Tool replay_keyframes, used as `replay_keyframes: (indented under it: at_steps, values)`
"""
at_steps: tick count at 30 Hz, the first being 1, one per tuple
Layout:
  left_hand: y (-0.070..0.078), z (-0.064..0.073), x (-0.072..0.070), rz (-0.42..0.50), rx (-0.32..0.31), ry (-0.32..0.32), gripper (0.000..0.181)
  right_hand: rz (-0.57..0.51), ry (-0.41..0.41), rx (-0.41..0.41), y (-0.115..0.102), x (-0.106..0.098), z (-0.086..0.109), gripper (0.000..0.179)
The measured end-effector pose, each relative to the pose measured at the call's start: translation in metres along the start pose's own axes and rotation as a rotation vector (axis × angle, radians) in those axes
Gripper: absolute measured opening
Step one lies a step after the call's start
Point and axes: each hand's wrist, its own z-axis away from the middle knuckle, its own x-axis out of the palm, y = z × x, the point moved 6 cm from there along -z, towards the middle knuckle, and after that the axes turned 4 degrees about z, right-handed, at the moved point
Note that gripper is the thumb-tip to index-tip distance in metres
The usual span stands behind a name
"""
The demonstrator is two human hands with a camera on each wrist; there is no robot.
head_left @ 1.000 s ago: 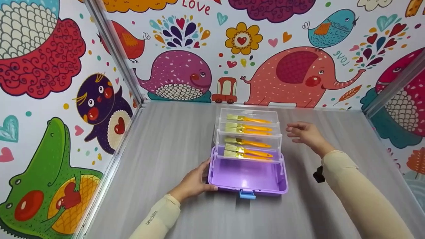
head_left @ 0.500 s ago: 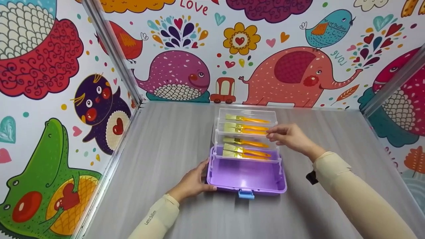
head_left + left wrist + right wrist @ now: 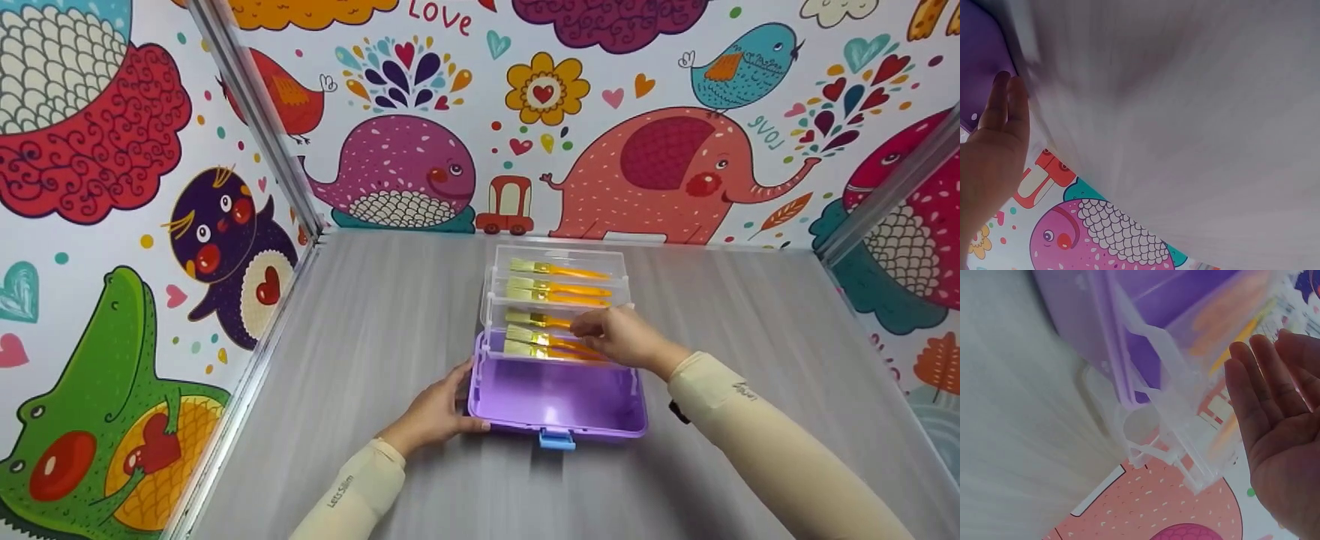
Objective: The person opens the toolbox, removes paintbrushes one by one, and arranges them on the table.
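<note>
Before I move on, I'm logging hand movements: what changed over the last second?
The right hand moved left and down in view, from beside the purple toolbox to the paintbrush handles in the front tray; any grip is unclear. The left hand stayed at the toolbox's side.

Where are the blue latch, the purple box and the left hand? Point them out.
Blue latch (image 3: 557, 439): head view, its middle.
Purple box (image 3: 517, 390): head view, bare inner floor.
Left hand (image 3: 433, 412): head view, back of the hand.
</note>
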Motion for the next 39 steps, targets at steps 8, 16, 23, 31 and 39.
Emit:
replay_keyframes:
  at_steps: [8,16,23,31,39]
  values:
    - [0.001,-0.001,0.000,0.023,0.017,-0.002,0.111,0.163,0.030,-0.049,-0.001,0.008,-0.003,0.023]
    - [0.001,-0.001,0.000,0.017,0.023,0.002,0.110,0.201,0.055,-0.087,-0.004,0.014,-0.007,0.021]
    - [0.001,0.000,0.000,0.020,0.026,-0.002,0.111,0.235,0.045,-0.062,-0.003,0.016,-0.011,0.021]
    - [0.001,0.000,0.000,-0.002,0.005,-0.004,0.112,0.283,0.050,-0.088,-0.007,0.017,-0.013,0.017]
    - [-0.001,-0.001,0.001,0.026,-0.005,-0.009,0.112,0.273,0.037,-0.104,-0.011,0.016,-0.013,0.018]
